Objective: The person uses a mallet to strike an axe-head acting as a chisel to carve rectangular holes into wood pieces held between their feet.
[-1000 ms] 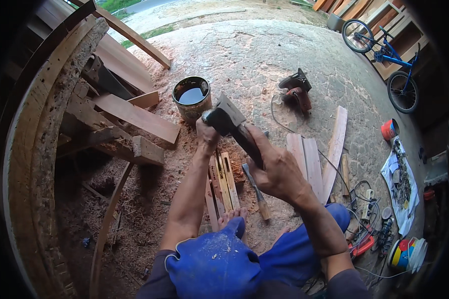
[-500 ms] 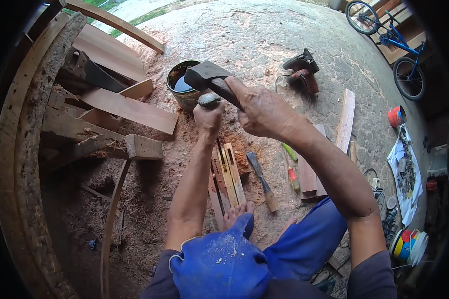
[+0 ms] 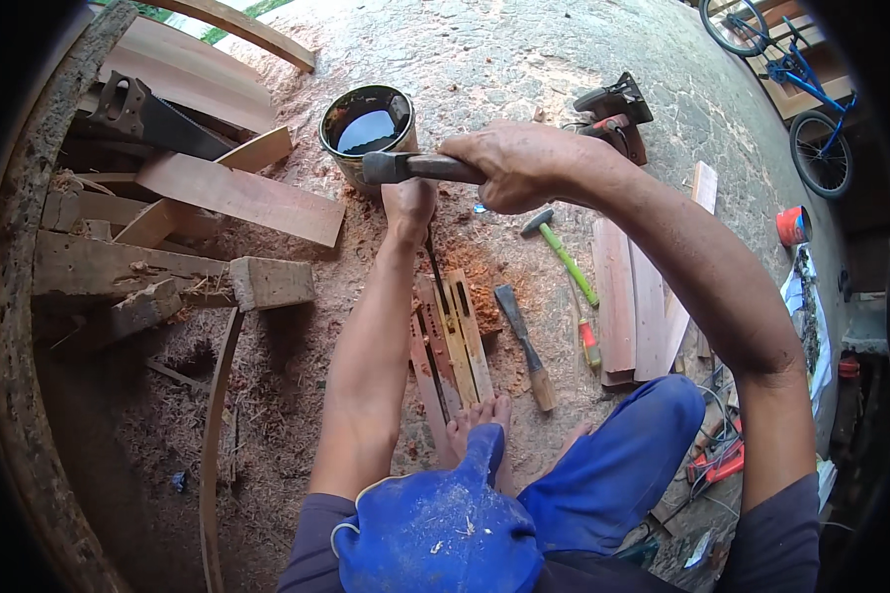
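Above slotted boards [image 3: 452, 346], the left grip [image 3: 408, 205] clasps a thin tool [image 3: 433, 255], the right grip [image 3: 514, 163] a hammer [image 3: 386, 168].

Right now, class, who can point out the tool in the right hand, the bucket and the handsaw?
Tool [image 3: 433, 168] in the right hand [image 3: 509, 166]: head view, on its handle.
Bucket [image 3: 349, 167]: head view, on its outer wall.
Handsaw [image 3: 171, 126]: head view, on its blade.

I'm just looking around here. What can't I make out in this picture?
In the head view:
- Upper end of the dark rod-like tool: hidden by the left hand.
- Grip end of the heavy-headed tool: covered by the right hand.
- Part of the power tool: behind the right forearm.
- Bicycle: upper wheel cut by the top edge.
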Demonstrator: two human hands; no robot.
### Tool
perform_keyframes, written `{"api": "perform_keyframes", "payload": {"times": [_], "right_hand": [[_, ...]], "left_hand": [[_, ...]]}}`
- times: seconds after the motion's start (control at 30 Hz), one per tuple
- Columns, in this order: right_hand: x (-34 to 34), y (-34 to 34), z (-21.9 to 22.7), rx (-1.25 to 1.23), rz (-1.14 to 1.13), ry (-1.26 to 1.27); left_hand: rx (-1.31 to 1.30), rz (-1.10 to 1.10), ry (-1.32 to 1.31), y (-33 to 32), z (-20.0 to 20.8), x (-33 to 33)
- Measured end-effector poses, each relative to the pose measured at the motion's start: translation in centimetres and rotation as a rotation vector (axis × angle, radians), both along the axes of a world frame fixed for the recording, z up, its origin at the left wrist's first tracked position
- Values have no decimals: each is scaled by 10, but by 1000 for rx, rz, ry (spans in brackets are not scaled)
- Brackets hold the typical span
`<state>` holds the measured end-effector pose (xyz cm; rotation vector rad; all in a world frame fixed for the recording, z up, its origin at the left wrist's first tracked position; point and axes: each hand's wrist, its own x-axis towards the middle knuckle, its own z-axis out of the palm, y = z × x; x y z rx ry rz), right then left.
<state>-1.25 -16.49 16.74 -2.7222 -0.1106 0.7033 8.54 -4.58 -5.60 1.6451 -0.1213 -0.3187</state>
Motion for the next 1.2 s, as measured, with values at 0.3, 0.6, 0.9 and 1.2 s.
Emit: {"api": "perform_keyframes", "payload": {"times": [0.3,0.6,0.9,1.2], "right_hand": [[8,0,0,-105,20,115],[-34,-16,-18,-121,-102,72],[-175,17,-19,513,-525,-377],[-269,39,-48,1198,-1178,-258]], "left_hand": [[-85,-26,-230,-7,14,-11],[267,19,-565,-18,5,-48],[-15,131,-240,-15,-7,-40],[480,89,72,-12,-24,13]]}}
